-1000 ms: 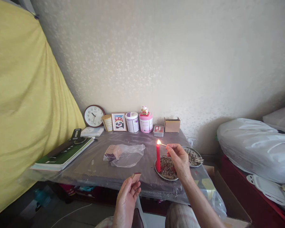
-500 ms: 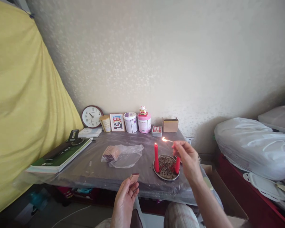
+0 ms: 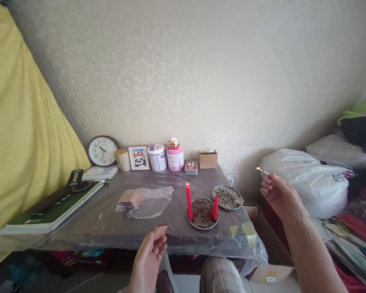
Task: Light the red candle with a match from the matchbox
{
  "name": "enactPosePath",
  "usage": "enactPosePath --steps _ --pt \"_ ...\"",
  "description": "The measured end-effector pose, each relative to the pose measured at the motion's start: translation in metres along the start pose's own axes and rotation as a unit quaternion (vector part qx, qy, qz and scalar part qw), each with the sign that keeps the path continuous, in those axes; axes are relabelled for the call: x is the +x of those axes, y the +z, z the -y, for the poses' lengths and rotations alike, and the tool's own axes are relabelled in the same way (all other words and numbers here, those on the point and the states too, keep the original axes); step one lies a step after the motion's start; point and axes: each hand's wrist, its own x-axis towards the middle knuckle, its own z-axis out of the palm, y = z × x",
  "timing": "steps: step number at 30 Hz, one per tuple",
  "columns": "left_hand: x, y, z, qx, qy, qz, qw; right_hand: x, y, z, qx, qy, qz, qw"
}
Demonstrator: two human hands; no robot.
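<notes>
My right hand (image 3: 282, 197) pinches a burning match (image 3: 262, 171), held out to the right, well away from the table. My left hand (image 3: 148, 256) holds a small matchbox (image 3: 160, 231) at the table's front edge. A tall red candle (image 3: 188, 201) stands lit on a round metal plate (image 3: 195, 218). A shorter red candle (image 3: 215, 207) stands on the same plate with no flame. A second metal plate (image 3: 219, 191) with several sticks on it lies just behind.
The plastic-covered table (image 3: 110, 228) carries a clear bag with a brown packet (image 3: 129, 199), books (image 3: 51, 207), a clock (image 3: 102, 150), tins, a framed picture (image 3: 137, 158) and a small cardboard box (image 3: 208, 158) along the wall. White plastic bags (image 3: 305, 179) are piled on the right. Yellow cloth hangs left.
My right hand has drawn the burning match away from the tall candle and swung it far right. The tall candle now burns. The view has shifted right.
</notes>
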Motion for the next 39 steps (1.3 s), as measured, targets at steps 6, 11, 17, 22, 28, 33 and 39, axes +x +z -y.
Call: enactPosePath --steps 6,11,17,22,28,33,39 --pt "0.002 -0.003 0.001 0.004 -0.001 -0.006 1.0 0.009 -0.006 -0.061 -0.122 0.042 0.031 0.991" --pt "0.008 -0.008 0.003 0.009 0.0 -0.013 1.0 0.016 -0.016 -0.117 -0.236 0.083 0.047 0.967" --pt "0.01 -0.006 0.005 0.015 -0.004 -0.01 1.0 0.023 -0.018 -0.14 -0.34 0.104 0.077 0.931" --pt "0.009 -0.005 0.005 0.009 -0.009 -0.014 1.0 0.026 -0.011 -0.148 -0.378 0.1 0.112 0.913" --pt "0.01 -0.005 0.005 0.02 -0.015 -0.011 1.0 0.03 -0.007 -0.152 -0.41 0.09 0.129 0.898" --pt "0.012 -0.005 0.006 0.018 -0.018 -0.025 0.999 0.032 -0.005 -0.155 -0.431 0.091 0.126 0.889" --pt "0.015 -0.008 0.007 0.028 -0.026 -0.023 0.999 0.03 -0.003 -0.157 -0.434 0.098 0.112 0.889"
